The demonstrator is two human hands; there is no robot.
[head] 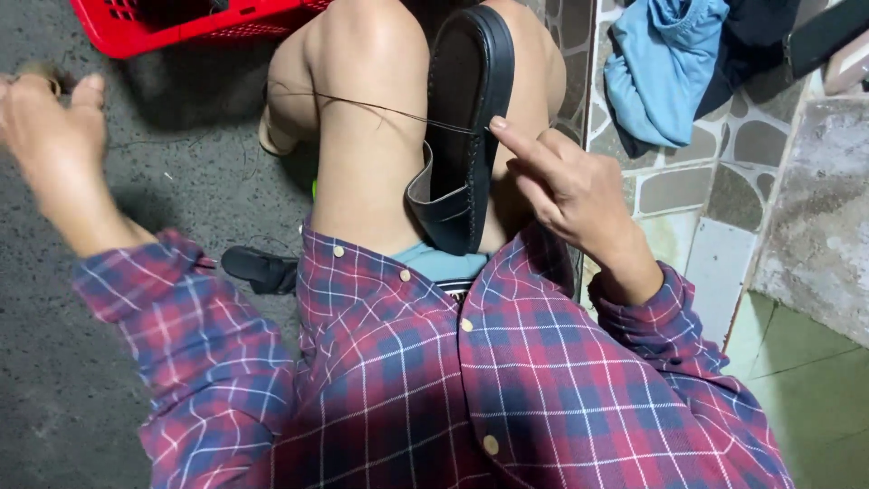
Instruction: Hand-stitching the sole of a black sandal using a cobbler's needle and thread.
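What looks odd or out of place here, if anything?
The dark shoe is not on a foot: it stands wedged upright between the person's knees, sole edge facing the camera. A thin thread stretches taut from its edge across one knee toward the raised left hand. The right hand points a finger at the shoe's edge.

Black shoe (pixel 466 136) wedged between knees, thread (pixel 380 109) pulled taut

It looks like an informal shoe-repair spot at floor level beside a house wall: rough grey concrete floor (pixel 54 398), a stone-patterned tiled wall (pixel 715 172), a red plastic basket (pixel 163 23), and a black shoe (pixel 462 136) being hand-stitched with thread (pixel 380 109).
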